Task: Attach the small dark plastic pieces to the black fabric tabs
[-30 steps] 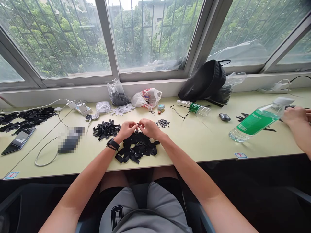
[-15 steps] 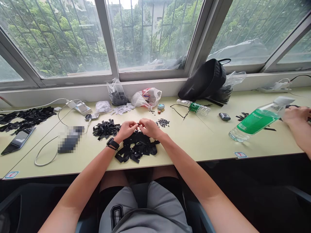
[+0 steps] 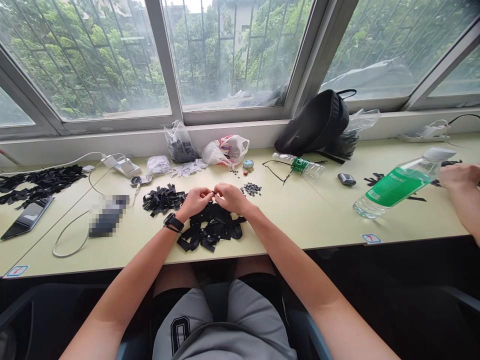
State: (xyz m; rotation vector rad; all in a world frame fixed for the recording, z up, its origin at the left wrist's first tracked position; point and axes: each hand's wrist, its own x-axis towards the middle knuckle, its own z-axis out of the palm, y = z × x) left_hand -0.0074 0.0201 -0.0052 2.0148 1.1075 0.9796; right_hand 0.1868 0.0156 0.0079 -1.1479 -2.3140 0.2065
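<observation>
My left hand (image 3: 198, 201), with a black watch on the wrist, and my right hand (image 3: 231, 198) meet fingertip to fingertip. Both are closed in a pinch on a small black strip (image 3: 213, 193), mostly hidden by the fingers. Just below them lies a loose pile of black fabric strips (image 3: 212, 230), some with small shiny dots. Left of my left hand is a second heap of black strips (image 3: 164, 199). Small dark round pieces (image 3: 252, 189) are scattered beyond my right hand, near a small round tin (image 3: 248, 165).
A tilted water bottle (image 3: 397, 185) stands to the right, by another person's hand (image 3: 459, 177). Eyeglasses (image 3: 279, 170), a lying bottle (image 3: 300, 165), a black bag (image 3: 317, 122) and plastic bags (image 3: 227, 150) line the back. Phone (image 3: 28, 217) and cables lie left.
My hands keep nearly the same pinch and place. At the far right, the other person's hand has shifted slightly.
</observation>
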